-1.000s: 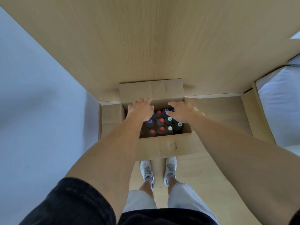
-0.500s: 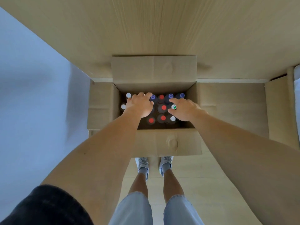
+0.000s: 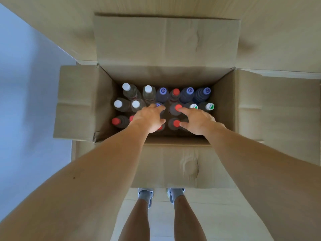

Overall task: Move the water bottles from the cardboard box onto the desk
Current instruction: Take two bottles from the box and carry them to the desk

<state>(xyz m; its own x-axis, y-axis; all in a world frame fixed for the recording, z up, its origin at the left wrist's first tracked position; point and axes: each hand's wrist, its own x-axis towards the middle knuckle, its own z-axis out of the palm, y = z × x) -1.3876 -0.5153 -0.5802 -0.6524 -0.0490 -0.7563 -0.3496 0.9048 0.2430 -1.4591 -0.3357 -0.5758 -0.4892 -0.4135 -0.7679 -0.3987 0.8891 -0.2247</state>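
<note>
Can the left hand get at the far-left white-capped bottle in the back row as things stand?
Probably yes. The left hand hovers over the middle bottles, and the white-capped bottle stands upright in the open cardboard box with nothing over its cap. Neighbouring bottles crowd it, so gripping below the neck looks tight.

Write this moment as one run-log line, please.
step: reaching into cardboard box | left hand: open over bottles | right hand: open, fingertip at red cap | bottles lifted: none

Bottles beneath left hand hidden
</note>
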